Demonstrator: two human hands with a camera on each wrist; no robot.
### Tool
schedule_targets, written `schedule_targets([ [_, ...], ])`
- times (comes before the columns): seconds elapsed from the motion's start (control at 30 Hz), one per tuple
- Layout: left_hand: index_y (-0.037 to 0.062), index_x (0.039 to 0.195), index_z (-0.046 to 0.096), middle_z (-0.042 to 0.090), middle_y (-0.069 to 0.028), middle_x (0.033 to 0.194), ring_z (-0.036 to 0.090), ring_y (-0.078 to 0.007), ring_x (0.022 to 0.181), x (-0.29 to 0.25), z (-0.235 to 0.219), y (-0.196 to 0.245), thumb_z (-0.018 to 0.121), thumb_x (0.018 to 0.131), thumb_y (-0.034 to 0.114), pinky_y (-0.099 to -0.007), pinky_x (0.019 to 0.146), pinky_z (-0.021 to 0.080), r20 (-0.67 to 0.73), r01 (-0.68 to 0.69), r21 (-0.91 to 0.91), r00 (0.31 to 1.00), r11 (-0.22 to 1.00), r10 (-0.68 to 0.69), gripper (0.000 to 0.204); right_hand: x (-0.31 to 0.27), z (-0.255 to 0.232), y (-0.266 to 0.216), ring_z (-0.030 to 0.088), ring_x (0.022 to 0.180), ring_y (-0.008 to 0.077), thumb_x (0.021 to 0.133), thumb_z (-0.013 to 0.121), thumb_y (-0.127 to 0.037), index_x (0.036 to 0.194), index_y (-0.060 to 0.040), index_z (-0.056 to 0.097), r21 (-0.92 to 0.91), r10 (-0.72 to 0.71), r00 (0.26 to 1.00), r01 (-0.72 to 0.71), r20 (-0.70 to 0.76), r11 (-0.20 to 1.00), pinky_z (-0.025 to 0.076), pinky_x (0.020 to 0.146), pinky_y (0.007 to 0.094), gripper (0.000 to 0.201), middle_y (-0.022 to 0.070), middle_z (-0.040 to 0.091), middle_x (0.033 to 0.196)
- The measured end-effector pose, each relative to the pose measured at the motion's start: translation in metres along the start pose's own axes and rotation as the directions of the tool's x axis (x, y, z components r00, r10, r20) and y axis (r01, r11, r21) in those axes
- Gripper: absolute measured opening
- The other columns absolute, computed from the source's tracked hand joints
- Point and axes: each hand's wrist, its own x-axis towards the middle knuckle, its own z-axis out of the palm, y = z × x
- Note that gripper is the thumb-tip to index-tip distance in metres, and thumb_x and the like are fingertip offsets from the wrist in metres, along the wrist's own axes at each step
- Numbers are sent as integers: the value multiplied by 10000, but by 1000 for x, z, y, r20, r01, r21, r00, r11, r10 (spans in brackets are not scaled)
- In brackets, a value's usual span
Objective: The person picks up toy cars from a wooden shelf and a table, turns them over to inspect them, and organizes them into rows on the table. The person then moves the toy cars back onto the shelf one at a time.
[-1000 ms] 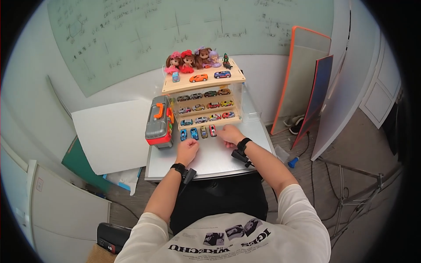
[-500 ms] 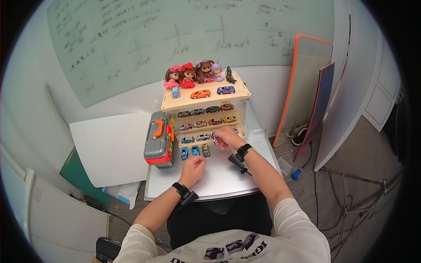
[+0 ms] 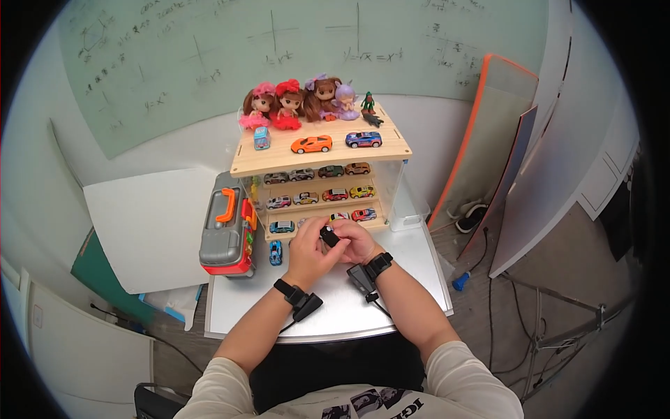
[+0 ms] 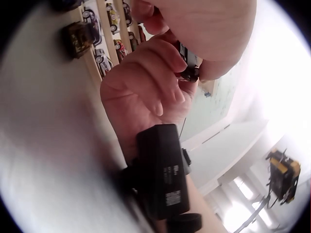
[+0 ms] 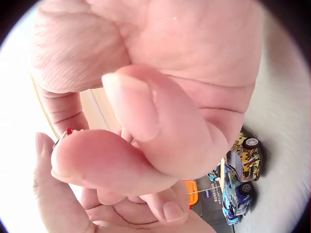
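Both hands meet in front of the lowest shelf step, holding a small toy car (image 3: 329,236) between them. Its black underside faces up in the head view; in the left wrist view a pale side of the toy car (image 4: 190,62) shows among the fingers. The left hand (image 3: 307,253) grips it from the left, thumb and fingers bent round it. From the right, the right hand (image 3: 359,241) pinches it. Fingers hide most of its body. A blue toy car (image 3: 276,253) stands on the table by the left hand; a yellow patterned one (image 5: 247,158) shows in the right wrist view.
A wooden display stand (image 3: 317,162) holds stepped rows of toy cars, with an orange car (image 3: 312,144) and several dolls (image 3: 289,105) on top. At left stands a grey and red toolbox (image 3: 225,234). A clear plastic bin (image 3: 410,209) sits to the right on the table (image 3: 398,300).
The right hand has picked the red and white car from the row's right end and brought it inward. The left hand has moved forward and right to take hold too. The head view has shifted.
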Motion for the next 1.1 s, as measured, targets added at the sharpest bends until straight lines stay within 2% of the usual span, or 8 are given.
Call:
schedule_targets([
  [0.1,-10,1220,671,682,-124,1152,554,-80,580,-14,-5,4,875,831,165,-231,566,464,104,301,-116,951,947,-290,473,-2,14,-4,568,531,133,976,575,-196,1025,34,665,-133,-1,1000,-2,-20,991,374,358,251,251,95,657,824],
  [0.13,-6,1175,678,689,-181,1134,686,-322,882,-13,-9,10,898,803,234,-388,817,564,152,424,-151,902,893,-403,494,-1,13,-3,561,527,135,974,579,-196,1019,41,663,-119,7,1000,-9,-18,993,371,359,251,256,99,651,827],
  [0.17,-6,1175,678,689,-181,1134,686,-322,882,-16,-9,6,898,803,234,-388,817,564,156,449,-144,891,882,-427,494,0,12,-1,554,522,137,972,582,-196,1013,49,662,-105,14,1000,-15,-14,994,367,359,252,261,103,645,829],
  [0.23,-1,1168,684,685,-161,1115,663,-291,795,-16,-11,-1,900,802,229,-369,747,557,128,332,-129,940,935,-316,484,4,12,4,543,510,142,967,584,-186,1004,63,662,-184,-59,994,42,-88,982,369,359,255,263,95,627,802],
  [0.3,-1,1131,684,671,-138,1094,640,-272,765,-13,-17,5,900,801,235,-348,685,540,205,473,-137,873,870,-442,459,4,-5,3,598,536,158,942,598,-192,1154,86,667,-110,44,999,-40,32,993,422,388,263,357,159,712,929],
  [0.37,-4,1096,672,666,-89,1080,512,-64,552,-10,-15,7,873,828,128,-227,543,444,135,331,-127,940,935,-314,360,5,0,4,602,518,171,953,592,-188,1144,85,670,-140,59,998,-63,-30,988,437,392,273,342,167,712,902],
  [0.53,9,1086,659,653,-135,1105,658,-245,907,-22,-8,-5,933,757,168,-328,722,545,129,298,-91,950,950,-285,456,3,12,-2,639,476,205,1019,611,-180,990,49,677,-132,80,996,-85,-45,988,519,423,310,240,116,664,706],
  [1.1,4,1035,676,688,-146,1060,675,-299,915,-18,-8,0,772,916,82,-366,817,539,48,377,-135,926,916,-374,173,4,4,2,631,494,260,1049,531,-190,1162,87,675,-71,78,996,-82,-48,994,502,449,348,332,197,697,803],
])
